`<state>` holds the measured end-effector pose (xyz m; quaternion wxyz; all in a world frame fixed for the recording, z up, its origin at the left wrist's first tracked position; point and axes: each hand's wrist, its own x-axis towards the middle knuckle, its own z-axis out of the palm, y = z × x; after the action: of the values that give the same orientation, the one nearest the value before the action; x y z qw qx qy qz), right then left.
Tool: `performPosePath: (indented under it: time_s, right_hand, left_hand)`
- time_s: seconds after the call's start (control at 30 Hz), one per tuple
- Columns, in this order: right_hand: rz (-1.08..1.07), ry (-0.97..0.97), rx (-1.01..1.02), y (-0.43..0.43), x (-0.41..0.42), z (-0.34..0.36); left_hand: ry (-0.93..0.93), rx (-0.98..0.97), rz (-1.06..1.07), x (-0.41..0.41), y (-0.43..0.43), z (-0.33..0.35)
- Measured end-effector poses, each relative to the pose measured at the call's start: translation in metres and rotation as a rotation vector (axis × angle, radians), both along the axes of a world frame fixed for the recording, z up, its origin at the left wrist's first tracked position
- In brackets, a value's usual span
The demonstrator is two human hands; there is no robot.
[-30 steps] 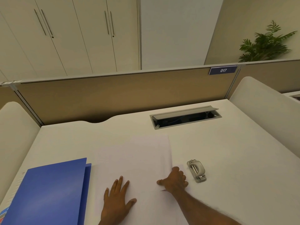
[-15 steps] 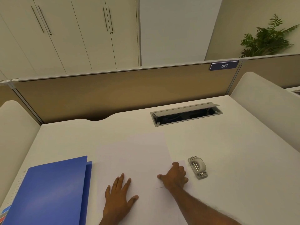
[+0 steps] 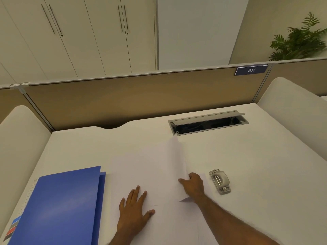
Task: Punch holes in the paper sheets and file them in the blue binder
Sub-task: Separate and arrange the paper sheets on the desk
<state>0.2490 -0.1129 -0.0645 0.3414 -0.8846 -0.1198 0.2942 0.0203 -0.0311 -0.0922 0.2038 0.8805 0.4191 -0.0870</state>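
Two hands are working over a stack of white paper sheets [image 3: 145, 174] lying on the white tabletop [image 3: 265, 165]. The left hand [image 3: 131, 213] is lying flat and open, fingers spread, palm pressing down on the near part of the stack and gripping nothing. The right hand [image 3: 193, 186] is pinching the right edge of the top sheet [image 3: 177, 156] between thumb and fingers, and that edge is standing up off the stack, curling, with its far corner pointing away from the person toward the open cable tray [image 3: 208, 122]. The stack's long axis is running away from the person, leaning slightly to the right.

Just beyond the right hand's knuckles, to its right and not touching it, a grey hole punch [image 3: 220, 181] is sitting on the tabletop, its long axis running near to far and tilted a little leftward at the far end. To the left of the left hand, the blue binder [image 3: 58, 206] is lying closed and flat, its spine edge facing the paper, its long axis also running away from the person; coloured tabs are showing at its near left corner.
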Motion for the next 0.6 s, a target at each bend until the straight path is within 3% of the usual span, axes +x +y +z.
performPosePath:
  time_s: [0.1,0.2,0.43,0.6]
  right_hand:
    - [-0.049,-0.048,0.087,-0.01,0.011,0.0]
    - [-0.127,-0.032,0.279,-0.025,0.022,-0.001]
    - [-0.267,0.426,0.586,-0.068,0.048,-0.015]
    - [-0.229,0.479,0.593,-0.071,0.045,-0.013]
  left_hand:
    - [-0.171,0.018,0.121,-0.005,0.002,0.001]
    - [-0.316,0.116,0.486,-0.006,0.013,0.003]
    - [-0.266,0.149,0.772,0.005,0.039,0.013]
    - [-0.084,0.075,0.856,0.014,0.049,0.015]
